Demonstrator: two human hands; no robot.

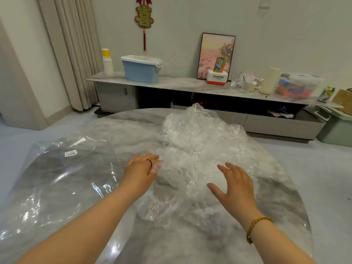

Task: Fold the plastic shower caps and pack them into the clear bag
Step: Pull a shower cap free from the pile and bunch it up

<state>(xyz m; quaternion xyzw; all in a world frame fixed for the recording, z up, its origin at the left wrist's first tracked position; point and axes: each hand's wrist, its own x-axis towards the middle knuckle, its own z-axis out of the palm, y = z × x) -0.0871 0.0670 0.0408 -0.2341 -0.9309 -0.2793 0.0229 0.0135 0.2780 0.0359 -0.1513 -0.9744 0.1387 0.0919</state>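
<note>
A: Where are the shower caps (pixel 200 141)?

B: In one crumpled, see-through heap on the round marble table (pixel 133 126). The heap runs from the middle of the top out toward the far right edge. I cannot tell one cap from the next in it.

A: And the clear bag (pixel 62 178)?

B: It lies flat on the left side of the table, and its left part seems to reach past the left edge. A small white label (pixel 70 153) sits near its far end. A strip of bare marble lies between the bag and the heap, so they are apart.

A: What is the left hand (pixel 140 168) doing?

B: It is at the left rim of the heap, knuckles up, with a dark ring (pixel 150 162) on one finger. Its fingertips (pixel 156 168) go in under the film and show only faintly through it. I cannot tell whether they pinch the plastic or only push into it.

A: The right hand (pixel 238 189)?

B: Palm down over the near part of the heap, fingers straight and spread wide, thumb out to the side, gripping nothing. Whether the palm touches the plastic or hangs just above it, I cannot say. A beaded bracelet (pixel 255 227) is on that wrist.

A: Anything beyond the table?

B: A long low cabinet (pixel 171 83) along the wall. On it stand a blue bin (pixel 142 70), a stack of paper cups (pixel 108 61) and a framed picture (pixel 216 56) leaning on the wall.
</note>
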